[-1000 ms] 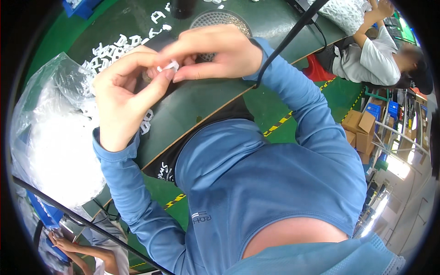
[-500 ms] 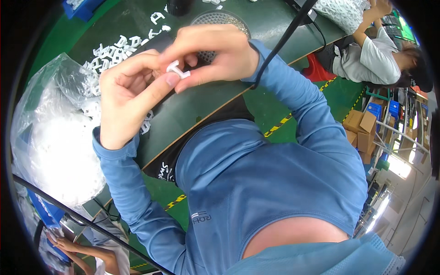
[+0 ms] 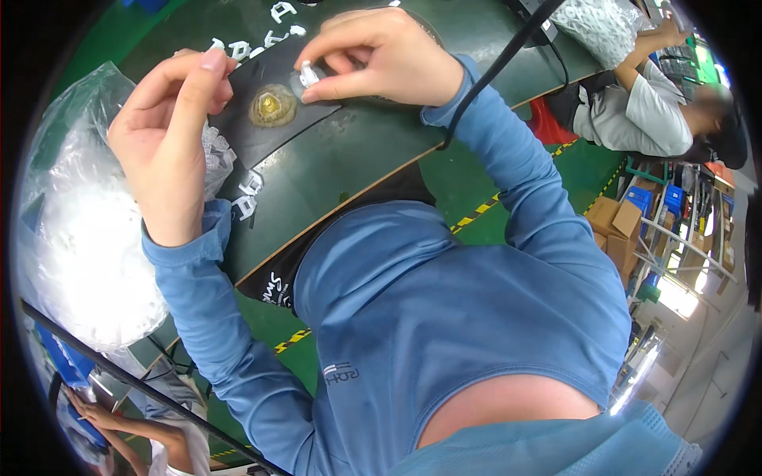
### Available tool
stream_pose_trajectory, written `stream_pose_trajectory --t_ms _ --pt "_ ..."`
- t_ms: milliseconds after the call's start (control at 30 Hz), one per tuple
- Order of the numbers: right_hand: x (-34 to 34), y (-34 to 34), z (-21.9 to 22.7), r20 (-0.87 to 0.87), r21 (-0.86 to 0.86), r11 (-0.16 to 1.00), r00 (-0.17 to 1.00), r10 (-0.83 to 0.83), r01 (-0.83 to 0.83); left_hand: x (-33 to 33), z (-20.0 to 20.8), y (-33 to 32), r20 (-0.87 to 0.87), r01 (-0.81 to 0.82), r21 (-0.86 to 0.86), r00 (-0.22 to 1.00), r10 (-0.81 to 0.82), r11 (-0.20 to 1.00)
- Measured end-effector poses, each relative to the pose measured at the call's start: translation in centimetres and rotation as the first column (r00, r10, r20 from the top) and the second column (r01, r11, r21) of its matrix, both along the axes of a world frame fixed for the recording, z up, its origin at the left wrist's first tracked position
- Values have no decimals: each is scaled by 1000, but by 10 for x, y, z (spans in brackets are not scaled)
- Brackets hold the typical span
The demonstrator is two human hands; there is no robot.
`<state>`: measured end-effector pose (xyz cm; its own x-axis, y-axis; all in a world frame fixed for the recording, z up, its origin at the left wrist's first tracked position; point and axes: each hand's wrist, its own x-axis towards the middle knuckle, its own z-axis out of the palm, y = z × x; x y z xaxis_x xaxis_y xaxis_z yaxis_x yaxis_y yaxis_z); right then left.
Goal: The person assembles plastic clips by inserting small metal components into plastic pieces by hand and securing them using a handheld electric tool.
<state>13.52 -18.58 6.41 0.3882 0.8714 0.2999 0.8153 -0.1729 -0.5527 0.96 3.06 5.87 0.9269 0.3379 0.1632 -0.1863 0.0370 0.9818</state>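
Between the thumb and fingers of my right hand [image 3: 389, 63] is a small white plastic part [image 3: 308, 74]. Just to its left, a round translucent blob with a yellow centre [image 3: 272, 105] lies on a black mat [image 3: 238, 103]. My left hand [image 3: 167, 135] is raised beside the clear bag, its thumb and forefinger pressed together. Whatever those fingers may hold is hidden. Loose white plastic parts [image 3: 240, 50] lie beyond the mat, and a pair of similar parts [image 3: 250, 182] lies nearer the table's front edge.
A large clear plastic bag [image 3: 103, 262] full of white pieces stands at the left. Another filled bag [image 3: 599, 28] is at the far right of the green table [image 3: 349, 147]. A black cable [image 3: 484, 83] crosses close to my right forearm. Co-workers sit at right [image 3: 643, 111] and lower left [image 3: 171, 436].
My hands, together around the white part before, have separated. My left hand has moved left and up; my right keeps the white part, and the yellow-centred blob is now uncovered.
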Motion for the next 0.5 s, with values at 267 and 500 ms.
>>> stream_pose_trajectory --t_ms 267,500 --pt "3 -2 0 -259 140 990 963 68 -32 2 -2 1 -22 10 65 1000 -8 998" --pt "-16 6 21 312 -272 955 950 -28 117 6 -14 -17 78 60 262 993 -83 963"
